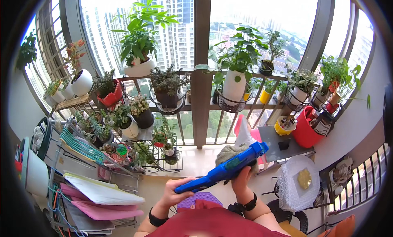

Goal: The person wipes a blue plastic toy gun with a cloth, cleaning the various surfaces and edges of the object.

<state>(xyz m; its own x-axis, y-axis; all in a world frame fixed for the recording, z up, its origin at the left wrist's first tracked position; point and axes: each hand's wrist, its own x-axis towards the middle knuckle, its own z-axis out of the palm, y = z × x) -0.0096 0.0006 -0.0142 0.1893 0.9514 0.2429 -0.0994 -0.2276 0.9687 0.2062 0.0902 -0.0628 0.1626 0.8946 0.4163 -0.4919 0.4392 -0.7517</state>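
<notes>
A long blue plastic object [222,169], resembling a toy gun, lies slanted across the view in front of my red top. My left hand [176,191] grips its lower, narrower end. Nearer its upper right end, my right hand [243,178] supports it from below, the thumb pointing up along the side. A greyish fluffy thing [228,154] with a white cone-shaped top [244,135] shows just behind the object; how it is joined or held is hidden. Both wrists wear black bands. Below the object lies a purple textured mat [201,200].
Potted plants [233,86] line the balcony railing. At left stands a metal drying rack with towels [104,191]. On the right are a grey table [270,151], a red bucket [308,129], a lace-covered round table [290,187] and a black chair [302,221].
</notes>
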